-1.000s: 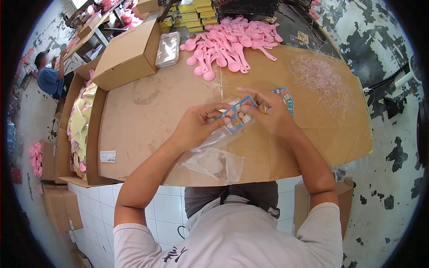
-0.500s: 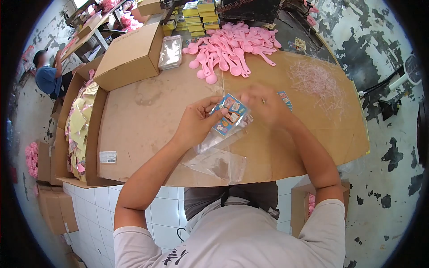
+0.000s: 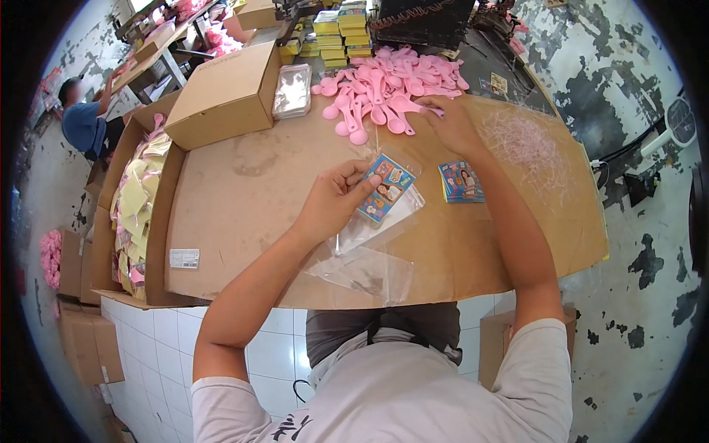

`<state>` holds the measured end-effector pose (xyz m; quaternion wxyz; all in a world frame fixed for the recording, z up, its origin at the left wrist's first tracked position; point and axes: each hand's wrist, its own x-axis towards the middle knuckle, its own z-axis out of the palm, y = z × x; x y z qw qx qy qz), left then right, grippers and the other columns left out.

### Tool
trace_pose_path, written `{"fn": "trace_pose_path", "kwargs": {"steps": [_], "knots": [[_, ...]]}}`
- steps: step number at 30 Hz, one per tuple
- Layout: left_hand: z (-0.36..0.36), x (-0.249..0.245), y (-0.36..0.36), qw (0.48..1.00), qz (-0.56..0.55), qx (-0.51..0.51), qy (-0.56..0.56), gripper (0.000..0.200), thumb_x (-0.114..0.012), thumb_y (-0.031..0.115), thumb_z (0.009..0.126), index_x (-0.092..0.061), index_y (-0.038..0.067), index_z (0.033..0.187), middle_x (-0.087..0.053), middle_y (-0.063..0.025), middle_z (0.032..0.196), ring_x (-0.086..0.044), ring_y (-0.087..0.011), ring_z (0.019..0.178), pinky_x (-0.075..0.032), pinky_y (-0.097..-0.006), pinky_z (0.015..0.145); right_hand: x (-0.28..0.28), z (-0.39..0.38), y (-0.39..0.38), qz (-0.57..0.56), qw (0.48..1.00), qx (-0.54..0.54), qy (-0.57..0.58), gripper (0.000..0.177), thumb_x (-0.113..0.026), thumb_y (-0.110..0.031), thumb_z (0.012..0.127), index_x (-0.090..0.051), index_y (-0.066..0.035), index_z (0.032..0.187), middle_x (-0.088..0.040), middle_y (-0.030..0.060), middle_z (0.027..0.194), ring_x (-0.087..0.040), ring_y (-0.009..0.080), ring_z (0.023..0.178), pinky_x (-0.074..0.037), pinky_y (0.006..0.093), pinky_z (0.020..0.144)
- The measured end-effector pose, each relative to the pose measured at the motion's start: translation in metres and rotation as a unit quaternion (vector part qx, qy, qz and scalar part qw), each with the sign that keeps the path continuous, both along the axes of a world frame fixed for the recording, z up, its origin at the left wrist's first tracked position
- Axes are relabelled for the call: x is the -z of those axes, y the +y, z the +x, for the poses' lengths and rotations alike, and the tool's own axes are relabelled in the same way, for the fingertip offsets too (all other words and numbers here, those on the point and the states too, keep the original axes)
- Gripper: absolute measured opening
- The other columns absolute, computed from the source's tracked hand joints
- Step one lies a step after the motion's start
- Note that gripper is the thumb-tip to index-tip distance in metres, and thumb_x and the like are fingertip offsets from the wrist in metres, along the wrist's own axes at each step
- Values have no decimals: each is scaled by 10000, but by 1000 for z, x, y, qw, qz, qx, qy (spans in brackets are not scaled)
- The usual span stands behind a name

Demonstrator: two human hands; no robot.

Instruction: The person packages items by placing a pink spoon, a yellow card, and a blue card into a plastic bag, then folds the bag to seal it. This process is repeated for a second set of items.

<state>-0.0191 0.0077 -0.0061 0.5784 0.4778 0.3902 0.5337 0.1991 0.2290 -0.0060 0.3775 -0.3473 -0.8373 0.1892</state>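
Note:
My left hand (image 3: 336, 196) pinches a blue printed card (image 3: 388, 188) between thumb and fingers, with clear plastic around it. Beneath the card lie clear plastic bags (image 3: 369, 232) on the cardboard. My right hand (image 3: 452, 127) is at the near right edge of a heap of pink measuring spoons (image 3: 384, 81). Its fingers are closed on the handle of one pink spoon (image 3: 406, 105), whose bowl still lies against the heap. Beside my right forearm is a small stack of blue cards (image 3: 459, 184), partly covered by the arm.
An open carton (image 3: 159, 244) of packed yellow and pink pieces stands left. Behind it are a closed cardboard box (image 3: 221, 96) and a stack of clear bags (image 3: 293, 92). Thin clear strips (image 3: 528, 148) lie right. Yellow-edged card stacks (image 3: 330, 37) stand at the back. Another person (image 3: 85, 122) sits far left.
My right hand has moved up and away from the card to a spoon in the heap, uncovering the card stack. My left hand keeps the card in nearly the same place.

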Motion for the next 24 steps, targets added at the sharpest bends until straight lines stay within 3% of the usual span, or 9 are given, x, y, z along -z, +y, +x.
{"fn": "trace_pose_path", "kwargs": {"steps": [1,4,7,13,19,22,24], "knots": [[0,1,0,1000,1,3,-13,268,-646,101,1026,-631,-28,1261,-747,-79,1115,-700,-91,932,-576,-259,819,-9,9,-13,35,999,-31,23,259,-693,-226,938,-764,-54,1118,-762,124,1032,-695,236,857,-534,358,792],[3,-3,-2,1000,-4,2,-17,264,-651,108,1026,-636,-18,1257,-748,-69,1105,-695,-83,911,-571,-254,807,-55,39,-71,-262,959,-107,-16,241,-677,-200,974,-764,-47,1139,-746,33,941,-645,112,792,-505,287,730],[5,-3,-2,1000,6,8,8,269,-662,117,1021,-641,-9,1257,-752,-64,1088,-695,-81,897,-568,-251,807,-53,53,-93,-315,931,-183,38,224,-680,-195,987,-768,-26,1105,-714,-11,911,-591,49,785,-480,242,711],[4,-7,-5,997,-35,22,67,273,-696,133,1001,-672,-13,1231,-761,-61,1039,-692,-73,860,-567,-243,769,-38,49,-104,-223,955,-193,32,173,-688,-126,956,-772,-23,1066,-725,17,924,-621,77,813,-491,267,720],[13,-3,-8,992,-24,-1,128,323,-697,125,998,-658,-40,1273,-757,-67,1039,-679,-63,861,-563,-239,725,-48,44,-127,-77,977,-195,-48,179,-677,-41,896,-769,-29,1049,-721,64,956,-664,189,845,-522,320,754],[14,-1,-8,988,-38,12,151,329,-685,129,1007,-649,-41,1287,-749,-71,1059,-674,-71,885,-567,-247,751,-46,36,-136,-109,970,-212,-54,296,-630,-30,899,-723,-30,1180,-675,108,1153,-651,263,1050,-520,358,894],[13,1,-8,988,-34,38,148,330,-673,126,1014,-639,-39,1298,-741,-75,1087,-671,-78,914,-567,-254,779,-39,24,-146,-154,954,-257,19,411,-589,-114,923,-630,-29,1323,-588,125,1337,-570,272,1227,-455,380,1025]]}}
